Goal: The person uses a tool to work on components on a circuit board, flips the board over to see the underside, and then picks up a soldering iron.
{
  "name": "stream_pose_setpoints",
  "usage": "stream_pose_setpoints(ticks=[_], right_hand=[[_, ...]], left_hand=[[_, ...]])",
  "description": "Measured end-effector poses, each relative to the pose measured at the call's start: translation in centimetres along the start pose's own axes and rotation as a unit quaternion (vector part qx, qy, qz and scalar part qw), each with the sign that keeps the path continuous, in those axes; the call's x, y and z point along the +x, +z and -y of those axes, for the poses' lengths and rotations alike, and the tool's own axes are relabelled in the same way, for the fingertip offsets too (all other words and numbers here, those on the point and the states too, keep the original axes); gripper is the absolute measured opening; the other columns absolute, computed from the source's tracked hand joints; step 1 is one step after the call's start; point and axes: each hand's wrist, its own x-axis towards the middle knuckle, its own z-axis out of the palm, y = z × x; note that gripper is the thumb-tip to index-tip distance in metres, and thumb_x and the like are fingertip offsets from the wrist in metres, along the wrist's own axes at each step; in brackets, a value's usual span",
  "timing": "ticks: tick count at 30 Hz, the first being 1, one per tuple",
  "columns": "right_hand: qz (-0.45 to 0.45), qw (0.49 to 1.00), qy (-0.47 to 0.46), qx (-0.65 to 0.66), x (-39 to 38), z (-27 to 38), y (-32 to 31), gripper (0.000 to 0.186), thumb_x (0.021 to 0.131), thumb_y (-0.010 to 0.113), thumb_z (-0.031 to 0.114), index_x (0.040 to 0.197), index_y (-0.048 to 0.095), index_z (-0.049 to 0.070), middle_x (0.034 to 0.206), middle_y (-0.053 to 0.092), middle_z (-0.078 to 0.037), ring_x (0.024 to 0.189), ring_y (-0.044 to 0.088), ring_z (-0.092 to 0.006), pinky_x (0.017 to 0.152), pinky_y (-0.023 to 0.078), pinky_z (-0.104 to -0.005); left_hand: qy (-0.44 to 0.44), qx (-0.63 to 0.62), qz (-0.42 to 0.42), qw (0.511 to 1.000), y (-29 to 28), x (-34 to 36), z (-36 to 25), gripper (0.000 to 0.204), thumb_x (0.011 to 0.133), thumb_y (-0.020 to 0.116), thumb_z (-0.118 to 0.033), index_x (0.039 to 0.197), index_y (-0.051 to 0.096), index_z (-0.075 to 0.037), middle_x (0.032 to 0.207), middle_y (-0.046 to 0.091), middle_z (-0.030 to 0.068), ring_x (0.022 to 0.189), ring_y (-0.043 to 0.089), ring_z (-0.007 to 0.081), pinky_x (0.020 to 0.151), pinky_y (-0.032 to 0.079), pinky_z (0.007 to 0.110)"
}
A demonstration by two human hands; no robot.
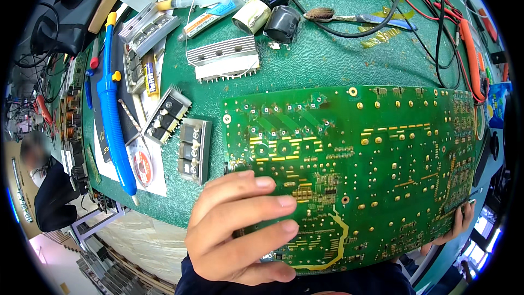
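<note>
A large green circuit board (382,186) is tilted up over the near edge of the bench, its solder side with gold pads and small parts facing me. My left hand (240,226) grips its left edge, fingers lying across the face and the thumb side low. At the lower right edge my right hand (461,221) holds the board; only some fingers show, the rest is behind it. Just beyond my left hand stands a heatsink with black power parts (194,152). Another such heatsink (166,114) lies farther left.
A green mat (322,65) covers the bench. On it lie a blue desoldering pump (113,98), a braid spool (143,168), a finned heatsink (226,60), black capacitors (282,23), a brush (355,18) and red test leads (469,49). Another person (54,196) is at far left.
</note>
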Motion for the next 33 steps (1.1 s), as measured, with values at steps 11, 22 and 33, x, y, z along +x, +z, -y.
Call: stream_pose_setpoints(ticks=[11,22,33], right_hand=[[0.003,1.000,-0.023,0.012,-0.4,-1.1,-0.5,0.112,0.083,0.017,0.092,0.124,0.056,-0.005,0.124,0.056,-0.028,0.126,0.052,-0.0428,0.113,0.035,-0.0632],[0.013,1.000,-0.022,0.017,-0.4,-1.6,0.2,0.111,0.084,0.017,0.091,0.123,0.057,-0.005,0.124,0.057,-0.028,0.126,0.053,-0.0428,0.113,0.034,-0.0631],[0.006,1.000,-0.018,0.017,-1.0,-1.4,-0.8,0.109,0.086,0.018,0.089,0.122,0.058,-0.005,0.123,0.059,-0.027,0.125,0.053,-0.0419,0.114,0.033,-0.0624]], left_hand=[[0.149,0.003,0.040,0.988,-0.9,0.1,2.5,0.054,0.096,0.059,-0.054,0.094,0.072,-0.001,0.096,0.073,0.0172,0.091,0.070,0.0345,0.084,0.056,0.050],[0.018,0.023,0.071,0.997,-0.9,0.8,-0.5,0.048,0.089,0.067,-0.052,0.097,0.074,-0.005,0.102,0.074,0.0121,0.094,0.070,0.0297,0.087,0.056,0.046],[-0.038,0.052,0.038,0.997,-0.8,-0.1,-0.9,0.047,0.083,0.073,-0.051,0.098,0.075,-0.006,0.103,0.074,0.0096,0.097,0.069,0.0288,0.088,0.054,0.046]])
